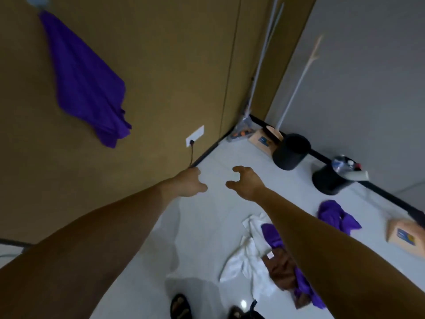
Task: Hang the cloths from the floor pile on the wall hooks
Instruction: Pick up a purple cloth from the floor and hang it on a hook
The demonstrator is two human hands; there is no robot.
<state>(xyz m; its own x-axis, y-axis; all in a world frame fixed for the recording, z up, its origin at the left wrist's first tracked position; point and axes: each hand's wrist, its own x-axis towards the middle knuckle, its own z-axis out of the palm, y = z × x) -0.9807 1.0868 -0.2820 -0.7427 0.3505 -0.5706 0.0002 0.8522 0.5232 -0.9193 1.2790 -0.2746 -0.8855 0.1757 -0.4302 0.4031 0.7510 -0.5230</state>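
1. Heaped on the pale floor at lower right, partly under the right forearm: cloth pile [250,261], white, purple and brown.
2. Apart from it, nearer the black baseboard [322,157]: stray purple cloth [335,216].
3. Draped down the brown wall from the top-left edge: hung purple cloth [85,84].
4. Stretched over bare floor by the wall's foot: left hand [188,183] and right hand [247,183], both empty, fingers loosely curled and apart.
5. Along the grey wall: two black bins [291,150], with open floor before them.

A single wide-angle view from the person's head looks forward and steeply down. It is close beside the brown wall [161,65] on the left, above the pale floor [207,226], with the cloth pile [248,261] at lower right and the sandals [180,306] at the bottom edge.
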